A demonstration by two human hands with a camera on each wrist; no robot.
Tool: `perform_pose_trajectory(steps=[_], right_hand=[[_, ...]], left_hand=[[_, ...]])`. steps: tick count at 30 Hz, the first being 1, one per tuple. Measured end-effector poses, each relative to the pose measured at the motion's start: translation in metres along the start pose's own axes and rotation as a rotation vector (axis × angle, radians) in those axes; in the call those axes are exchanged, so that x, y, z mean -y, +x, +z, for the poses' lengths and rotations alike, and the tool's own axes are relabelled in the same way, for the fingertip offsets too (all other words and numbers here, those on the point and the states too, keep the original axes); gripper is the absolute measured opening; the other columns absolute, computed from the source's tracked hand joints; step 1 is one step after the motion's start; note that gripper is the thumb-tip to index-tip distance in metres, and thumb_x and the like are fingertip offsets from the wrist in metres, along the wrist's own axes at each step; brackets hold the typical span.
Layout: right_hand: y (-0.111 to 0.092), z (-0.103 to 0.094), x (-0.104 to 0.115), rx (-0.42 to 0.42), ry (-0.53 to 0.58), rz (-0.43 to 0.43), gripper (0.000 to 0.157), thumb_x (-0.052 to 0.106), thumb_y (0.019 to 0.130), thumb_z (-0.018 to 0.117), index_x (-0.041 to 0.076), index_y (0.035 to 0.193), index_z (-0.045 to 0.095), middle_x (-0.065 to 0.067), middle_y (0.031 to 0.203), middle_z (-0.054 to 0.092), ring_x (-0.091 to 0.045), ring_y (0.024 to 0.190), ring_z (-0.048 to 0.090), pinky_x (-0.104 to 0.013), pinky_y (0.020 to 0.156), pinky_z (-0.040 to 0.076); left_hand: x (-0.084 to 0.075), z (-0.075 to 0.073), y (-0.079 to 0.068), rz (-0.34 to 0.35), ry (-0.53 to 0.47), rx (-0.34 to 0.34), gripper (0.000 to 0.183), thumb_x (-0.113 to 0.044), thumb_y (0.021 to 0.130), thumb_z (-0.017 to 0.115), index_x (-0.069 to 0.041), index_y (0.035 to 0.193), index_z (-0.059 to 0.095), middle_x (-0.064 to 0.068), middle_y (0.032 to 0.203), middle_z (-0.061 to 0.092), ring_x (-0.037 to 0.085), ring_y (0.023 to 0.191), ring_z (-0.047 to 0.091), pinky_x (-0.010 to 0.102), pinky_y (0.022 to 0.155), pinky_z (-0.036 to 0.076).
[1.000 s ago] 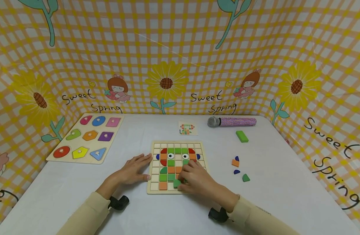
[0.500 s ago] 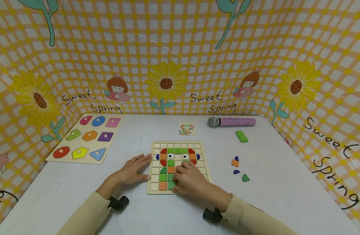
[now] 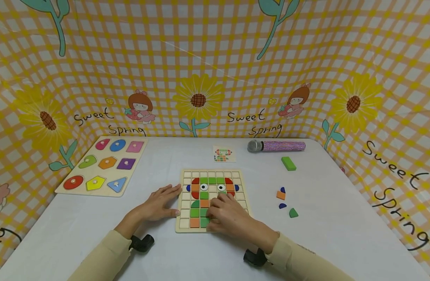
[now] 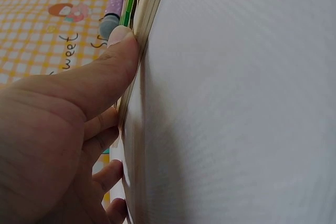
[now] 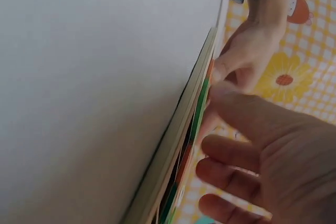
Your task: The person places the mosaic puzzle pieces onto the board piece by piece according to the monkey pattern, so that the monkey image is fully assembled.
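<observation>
A square wooden grid board (image 3: 184,223) lies on the white table, its cells partly filled with coloured tiles and two eye pieces. My left hand (image 3: 158,205) rests flat along its left edge, fingers spread; in the left wrist view the thumb touches the board's side (image 4: 152,3). Over the board's lower right is my right hand (image 3: 232,216), fingers loosely bent. Its thumb is at a green tile (image 3: 204,222) seated in the bottom row, beside an orange tile (image 3: 194,222). Several cells beneath the right hand are hidden.
A pattern card (image 3: 224,154) lies behind the board. To the right are a green block (image 3: 289,163), an orange piece (image 3: 280,194), a green quarter piece (image 3: 293,212) and small blue pieces (image 3: 282,205). A microphone (image 3: 283,146) and a shape puzzle (image 3: 102,166) lie farther back.
The green tile, tilted in my right fingers a second ago, now lies in the bottom row next to the orange one. My right hand shifted slightly left; my left hand stayed put.
</observation>
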State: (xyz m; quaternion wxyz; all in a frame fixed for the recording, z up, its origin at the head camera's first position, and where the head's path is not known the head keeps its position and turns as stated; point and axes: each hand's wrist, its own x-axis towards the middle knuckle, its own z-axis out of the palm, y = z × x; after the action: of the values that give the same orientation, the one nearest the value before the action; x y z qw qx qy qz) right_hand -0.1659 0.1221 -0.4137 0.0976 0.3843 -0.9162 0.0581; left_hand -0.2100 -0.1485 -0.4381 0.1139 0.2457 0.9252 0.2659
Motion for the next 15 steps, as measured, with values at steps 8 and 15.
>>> perform_pose_trajectory(steps=[8,15], right_hand=[[-0.016,-0.013,-0.034,-0.007,0.081,0.104,0.032,0.04,0.075,0.077,0.016,0.097,0.072,0.005,0.097,0.061,-0.014,0.095,0.044,-0.034,0.082,0.038],[-0.043,-0.022,-0.076,-0.092,0.04,0.218,0.033,0.034,0.074,0.079,0.013,0.098,0.073,0.002,0.096,0.064,-0.016,0.09,0.048,-0.037,0.08,0.041]], left_hand=[[-0.002,-0.001,-0.001,-0.008,-0.004,0.002,0.076,-0.036,0.087,0.066,-0.01,0.148,0.03,0.007,0.157,0.025,0.037,0.145,0.015,0.065,0.111,0.014],[-0.002,-0.002,-0.001,-0.013,-0.005,0.005,0.076,-0.036,0.087,0.065,-0.01,0.148,0.03,0.007,0.157,0.025,0.037,0.145,0.014,0.065,0.111,0.013]])
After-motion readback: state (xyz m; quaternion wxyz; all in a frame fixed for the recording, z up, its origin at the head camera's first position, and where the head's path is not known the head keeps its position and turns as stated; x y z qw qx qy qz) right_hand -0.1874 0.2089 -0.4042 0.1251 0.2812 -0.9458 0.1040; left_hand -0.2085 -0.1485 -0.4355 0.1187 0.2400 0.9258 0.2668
